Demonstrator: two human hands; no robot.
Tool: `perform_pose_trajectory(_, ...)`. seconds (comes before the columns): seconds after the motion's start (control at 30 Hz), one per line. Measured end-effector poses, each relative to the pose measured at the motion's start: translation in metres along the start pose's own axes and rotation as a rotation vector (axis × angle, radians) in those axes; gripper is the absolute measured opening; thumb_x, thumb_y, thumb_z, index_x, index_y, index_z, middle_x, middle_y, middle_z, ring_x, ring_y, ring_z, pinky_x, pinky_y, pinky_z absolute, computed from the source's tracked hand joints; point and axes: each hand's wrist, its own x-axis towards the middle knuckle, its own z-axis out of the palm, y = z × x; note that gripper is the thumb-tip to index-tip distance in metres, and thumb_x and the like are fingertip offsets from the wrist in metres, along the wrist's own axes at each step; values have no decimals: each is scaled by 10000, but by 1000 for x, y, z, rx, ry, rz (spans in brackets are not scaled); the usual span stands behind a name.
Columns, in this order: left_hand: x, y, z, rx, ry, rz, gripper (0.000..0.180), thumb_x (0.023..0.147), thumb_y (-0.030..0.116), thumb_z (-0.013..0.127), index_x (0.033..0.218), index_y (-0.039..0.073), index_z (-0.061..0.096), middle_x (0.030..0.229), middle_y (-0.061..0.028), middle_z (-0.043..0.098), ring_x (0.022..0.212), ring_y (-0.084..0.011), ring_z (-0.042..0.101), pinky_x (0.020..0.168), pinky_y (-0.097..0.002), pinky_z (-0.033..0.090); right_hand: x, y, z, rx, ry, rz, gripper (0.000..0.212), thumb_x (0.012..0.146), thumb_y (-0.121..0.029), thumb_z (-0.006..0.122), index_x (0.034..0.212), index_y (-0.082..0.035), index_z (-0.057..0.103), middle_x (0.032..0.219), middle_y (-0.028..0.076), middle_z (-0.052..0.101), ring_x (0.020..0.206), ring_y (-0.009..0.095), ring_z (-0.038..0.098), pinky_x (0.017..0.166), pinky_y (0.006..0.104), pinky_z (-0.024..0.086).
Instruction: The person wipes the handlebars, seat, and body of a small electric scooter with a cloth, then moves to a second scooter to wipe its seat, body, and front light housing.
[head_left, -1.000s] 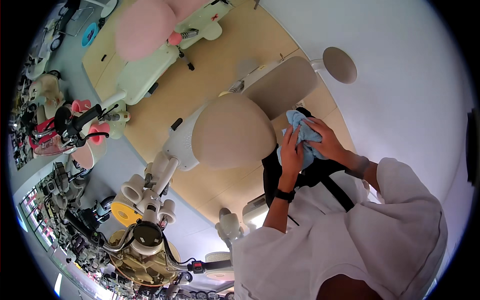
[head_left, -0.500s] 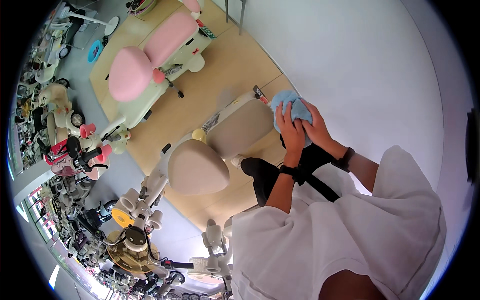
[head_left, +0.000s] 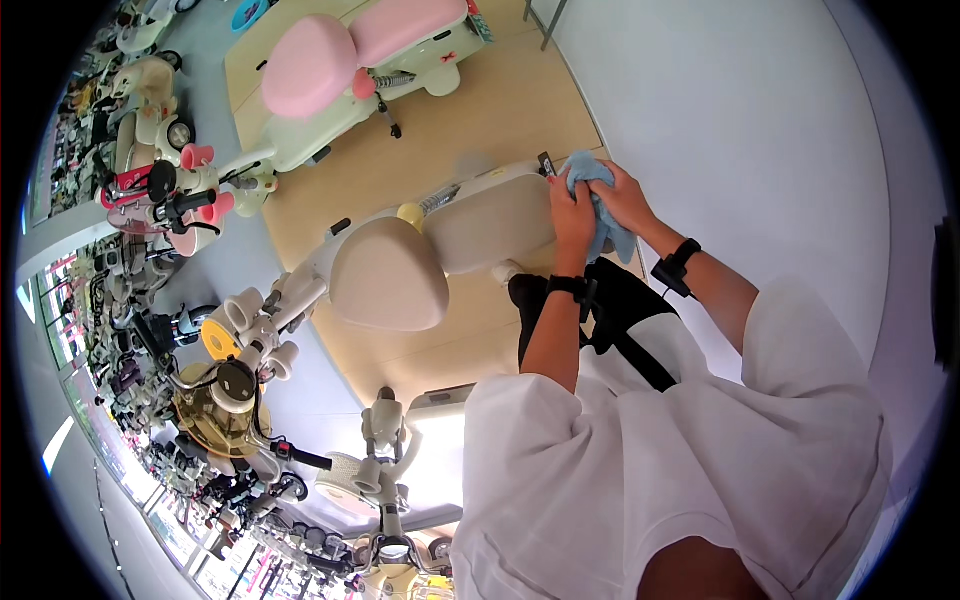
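Observation:
A light blue cloth (head_left: pixel 606 235) is bunched between my two hands, with one end hanging down below them. My left hand (head_left: pixel 572 222) grips its left side, close to the back end of a scooter's beige rear seat (head_left: pixel 490 230). Holding the cloth from the right is my right hand (head_left: pixel 628 203), its fingers curled into the folds. Part of the cloth is hidden behind the fingers. The same scooter has a wide beige front seat (head_left: pixel 390 275) and a yellow ball-shaped part (head_left: pixel 410 214) between the seats.
A second scooter with pink seats (head_left: pixel 310 65) stands beyond, on the same wood-coloured platform (head_left: pixel 510 110). Handlebars with a round mirror (head_left: pixel 236 380) reach out at left. A white wall (head_left: pixel 740 130) rises on the right. Many more scooters fill the far left.
The cloth went from a rounded wad under both hands to a gathered bunch with a hanging end. My hands turned around it. The view shifted, so the scooters sit higher in it.

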Motion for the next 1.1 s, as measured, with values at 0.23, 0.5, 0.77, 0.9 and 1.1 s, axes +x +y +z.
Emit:
perform_pose_trajectory(0.23,-55,0,-16,147,45,127,430,945,183,536,1338,21,473,1269,-249,541,1182,-392,519,972,-429,421,-56,8,-1,-166,105,-157,505,810,-227,650,1243,13,552,1148,223,637,1064,349,619,916,380,476)
perform_pose_trajectory(0.5,-105,21,-123,18,-208,277,443,880,165,659,1274,21,516,1171,-211,612,1085,-378,583,929,-409,460,-122,-63,13,-57,-245,-49,472,835,-199,675,1240,6,548,1104,134,646,1020,187,616,889,304,479)
perform_pose_trajectory(0.77,-187,31,-334,189,146,420,504,823,164,695,1300,123,539,1170,-160,583,1071,-365,576,894,-407,480,-171,-149,190,94,-382,-272,510,838,-147,694,1278,31,507,1154,127,625,1069,180,590,918,312,470)
perform_pose_trajectory(0.9,-241,33,-429,233,393,325,515,782,155,717,1276,149,570,1128,-144,591,1027,-350,597,839,-398,502,-201,-211,295,87,-625,-410,551,814,-141,712,1297,21,499,1189,132,609,1099,188,581,938,320,459)
perform_pose_trajectory(1.1,-304,20,-501,361,1003,275,534,686,102,720,1210,113,620,1053,-130,587,961,-326,609,826,-394,503,-238,-272,405,78,-1019,-601,578,777,-133,728,1297,2,514,1211,145,589,1115,219,575,957,333,450)
